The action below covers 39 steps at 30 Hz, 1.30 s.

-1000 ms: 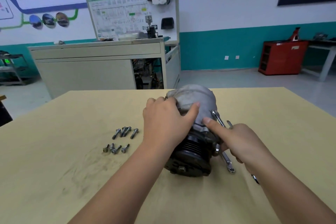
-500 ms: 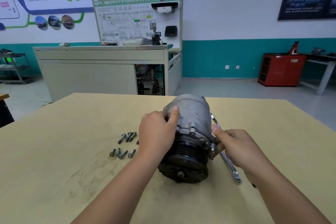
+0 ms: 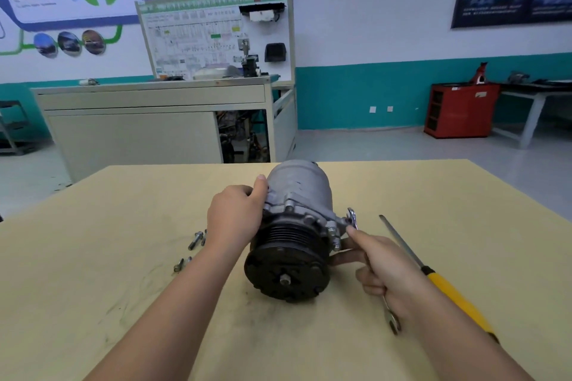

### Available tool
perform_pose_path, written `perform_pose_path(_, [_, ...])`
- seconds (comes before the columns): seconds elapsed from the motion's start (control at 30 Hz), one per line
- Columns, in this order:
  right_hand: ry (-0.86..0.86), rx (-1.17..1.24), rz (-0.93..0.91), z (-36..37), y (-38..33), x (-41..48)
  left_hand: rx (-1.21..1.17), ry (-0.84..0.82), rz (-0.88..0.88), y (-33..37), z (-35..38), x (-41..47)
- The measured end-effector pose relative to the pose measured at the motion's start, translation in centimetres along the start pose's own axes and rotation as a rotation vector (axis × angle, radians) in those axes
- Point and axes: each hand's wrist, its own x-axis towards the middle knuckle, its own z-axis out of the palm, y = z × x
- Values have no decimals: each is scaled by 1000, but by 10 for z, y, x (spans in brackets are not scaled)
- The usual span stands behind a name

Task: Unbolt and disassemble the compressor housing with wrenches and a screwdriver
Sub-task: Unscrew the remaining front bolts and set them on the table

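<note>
The grey compressor lies on its side on the wooden table, its black pulley facing me. My left hand grips the housing on its left side, thumb on top. My right hand holds a silver wrench at the compressor's right flange; the wrench's far end sits by a flange bolt, and its near end sticks out below my fist. A yellow-handled screwdriver lies on the table just right of my right hand.
Several removed bolts lie on the table left of my left arm, partly hidden by it. Beyond the table stand a beige training bench and a red cabinet on the floor at the right.
The view tilted up and widened. My left hand slid from the housing's top to its left side. My right hand drew the wrench lower along the right flange. The screwdriver came into view.
</note>
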Motion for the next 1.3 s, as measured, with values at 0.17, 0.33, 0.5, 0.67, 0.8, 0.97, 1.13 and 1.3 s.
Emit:
perform_pose_path(0.17, [35, -1, -26, -1, 3, 1, -110, -8, -204, -23, -2, 5])
perform_pose_path(0.33, [52, 37, -7, -2, 1, 2, -233, 17, -308, -52, -1, -9])
perform_pose_path(0.5, [-25, 262, -55, -5, -6, -5, -226, 38, -263, -49, 0, -12])
perform_pose_path(0.67, [-27, 263, -151, -3, -18, -16, -210, 8, -218, -40, 5, -12])
perform_pose_path(0.8, [-94, 229, -155, 5, -18, -34, -220, -43, -215, -36, 14, -13])
perform_pose_path(0.97, [-180, 338, -55, 21, -10, -51, -263, 6, -189, -42, 19, -18])
perform_pose_path(1.13, [-186, 288, -24, 26, -9, -59, -231, 49, -109, -42, 19, -27])
perform_pose_path(1.3, [-173, 286, -30, 30, -15, -59, -285, 134, -77, -38, 17, -35])
